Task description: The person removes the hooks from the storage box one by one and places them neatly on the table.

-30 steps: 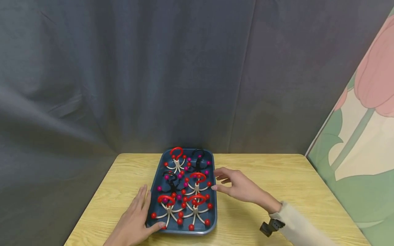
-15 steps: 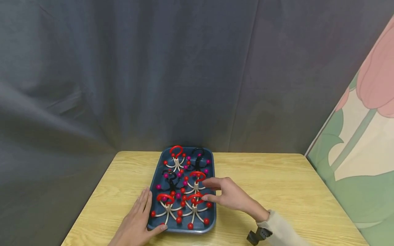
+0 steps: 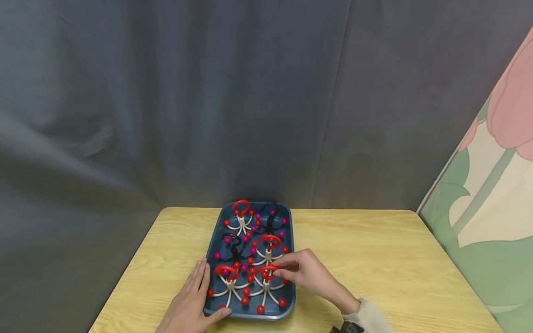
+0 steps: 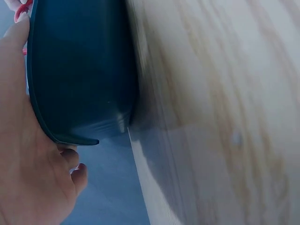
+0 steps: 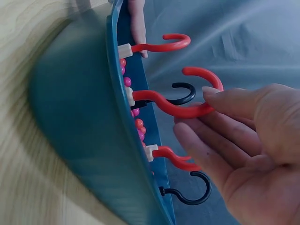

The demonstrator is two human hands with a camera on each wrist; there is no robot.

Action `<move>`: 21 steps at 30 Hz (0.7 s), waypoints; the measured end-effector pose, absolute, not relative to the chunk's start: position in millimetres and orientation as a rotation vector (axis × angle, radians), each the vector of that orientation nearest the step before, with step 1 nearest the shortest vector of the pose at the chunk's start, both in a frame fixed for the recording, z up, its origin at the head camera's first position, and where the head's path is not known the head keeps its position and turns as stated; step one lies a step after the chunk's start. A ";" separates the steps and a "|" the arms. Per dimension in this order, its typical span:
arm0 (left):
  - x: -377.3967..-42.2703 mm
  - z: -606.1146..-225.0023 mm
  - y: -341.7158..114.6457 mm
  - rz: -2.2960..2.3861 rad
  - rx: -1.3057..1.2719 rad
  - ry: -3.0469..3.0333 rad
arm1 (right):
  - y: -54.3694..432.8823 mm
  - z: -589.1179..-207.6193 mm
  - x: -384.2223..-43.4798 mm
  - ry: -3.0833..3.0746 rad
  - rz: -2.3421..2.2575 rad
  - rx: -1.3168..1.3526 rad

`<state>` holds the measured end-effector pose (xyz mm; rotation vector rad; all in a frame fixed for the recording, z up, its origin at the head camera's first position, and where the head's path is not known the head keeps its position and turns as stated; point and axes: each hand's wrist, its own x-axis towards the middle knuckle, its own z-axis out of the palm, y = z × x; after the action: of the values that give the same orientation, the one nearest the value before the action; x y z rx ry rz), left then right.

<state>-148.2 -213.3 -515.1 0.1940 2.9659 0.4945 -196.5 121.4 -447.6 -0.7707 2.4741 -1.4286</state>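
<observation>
A dark blue tray (image 3: 262,317) holds several multi-arm hanging hooks. Most have a red hook, white arms and red ball tips; two are black with pink balls. My right hand (image 3: 308,275) pinches the red hook (image 5: 176,110) of the front right hanger between thumb and fingertips, above the tray's right rim. That hanger's white arms (image 3: 266,287) stay inside the tray. Along the left rim lie the straight fingers of my left hand (image 3: 187,298), its thumb over the front rim. In the left wrist view the hand partly hides behind the tray wall (image 4: 84,70).
Under the tray is a light wood table (image 3: 366,259). A dark grey curtain (image 3: 250,101) hangs behind it, and a panel with a painted flower (image 3: 491,185) stands at the right. Close to the pinched hook are another red hook (image 3: 269,240) and a black hanger (image 3: 235,249).
My right hand has moved left from beside the tray to over its front right part, and its thumb and fingers have closed on the red hook. My left hand keeps its place.
</observation>
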 end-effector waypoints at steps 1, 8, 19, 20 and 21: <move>-147.9 -515.9 -213.1 0.495 0.189 2.960 | 121.4 -449.5 -195.7 2.467 -1.448 -0.759; -145.3 -521.3 -210.9 0.487 0.154 2.925 | 123.3 -459.0 -190.3 2.433 -1.517 -0.699; -150.3 -514.9 -211.4 0.509 0.155 2.930 | 122.1 -457.9 -192.8 2.425 -1.566 -0.747; -150.6 -514.2 -211.6 0.509 0.155 2.930 | 121.9 -457.3 -193.2 2.428 -1.564 -0.747; -150.9 -513.8 -211.8 0.509 0.154 2.931 | 121.7 -456.8 -193.5 2.434 -1.559 -0.743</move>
<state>-150.9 -211.8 -513.8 0.1544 2.9307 0.5093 -193.5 121.7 -456.8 -0.7431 2.4339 -1.5585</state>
